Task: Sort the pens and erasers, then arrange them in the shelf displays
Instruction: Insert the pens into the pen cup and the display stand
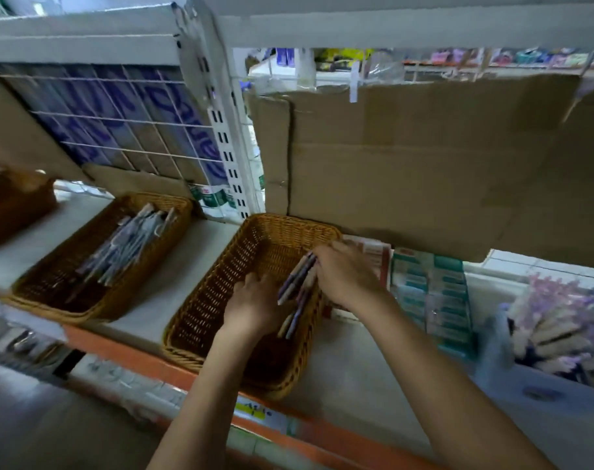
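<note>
While your right grip (348, 279) curls round the pens (297, 283) inside the basket (200, 300) at the front edge of the shelf (349, 361), lay them flat along its right wall; your left grip (254, 300) lies beside them, hold unclear.

Both my arms are bare and stretched forward to the middle basket (221, 286). My left hand (254, 305) is down inside it, palm down, back of the hand facing me. Its fingers point ahead, loosely together, and aren't wrapped round anything as far as I can see. My right hand (346, 276) sits over the basket's right rim, wrist bent inward, fingers curled round a bundle of pens (297, 279) slanting down into the basket. Bit blurry, so can't say if my left thumb touches them.
</note>
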`<state>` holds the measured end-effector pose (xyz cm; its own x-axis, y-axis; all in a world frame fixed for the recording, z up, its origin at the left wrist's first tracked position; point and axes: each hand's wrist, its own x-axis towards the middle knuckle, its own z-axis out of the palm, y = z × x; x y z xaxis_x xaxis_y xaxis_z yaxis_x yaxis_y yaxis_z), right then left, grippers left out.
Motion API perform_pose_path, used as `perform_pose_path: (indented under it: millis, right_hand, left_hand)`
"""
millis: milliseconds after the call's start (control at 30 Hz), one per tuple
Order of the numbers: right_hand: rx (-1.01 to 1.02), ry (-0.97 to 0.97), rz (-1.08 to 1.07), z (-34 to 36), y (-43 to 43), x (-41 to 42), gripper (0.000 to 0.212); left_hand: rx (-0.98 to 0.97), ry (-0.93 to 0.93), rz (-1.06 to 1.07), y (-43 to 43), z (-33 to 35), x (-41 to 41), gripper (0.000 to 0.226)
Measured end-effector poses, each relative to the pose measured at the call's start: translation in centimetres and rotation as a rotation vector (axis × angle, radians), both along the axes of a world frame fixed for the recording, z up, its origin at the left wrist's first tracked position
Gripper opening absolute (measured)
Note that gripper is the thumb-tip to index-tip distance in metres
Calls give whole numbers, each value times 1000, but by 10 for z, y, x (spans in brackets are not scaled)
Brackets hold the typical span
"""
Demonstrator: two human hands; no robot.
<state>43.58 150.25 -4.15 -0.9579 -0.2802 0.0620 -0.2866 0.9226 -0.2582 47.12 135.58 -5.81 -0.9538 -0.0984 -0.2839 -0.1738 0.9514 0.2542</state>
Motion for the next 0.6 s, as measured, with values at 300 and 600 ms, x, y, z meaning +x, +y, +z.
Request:
perform_pose_path:
  millis: [300, 600]
  right_hand:
    - [333, -12, -33, -15, -34, -20, 29]
    - [41, 32, -75, -22, -24, -23, 36]
  left_hand:
    - [-64, -83, -72, 7, -13, -22, 56]
    - [-12, 38, 50, 1, -16, -24, 32]
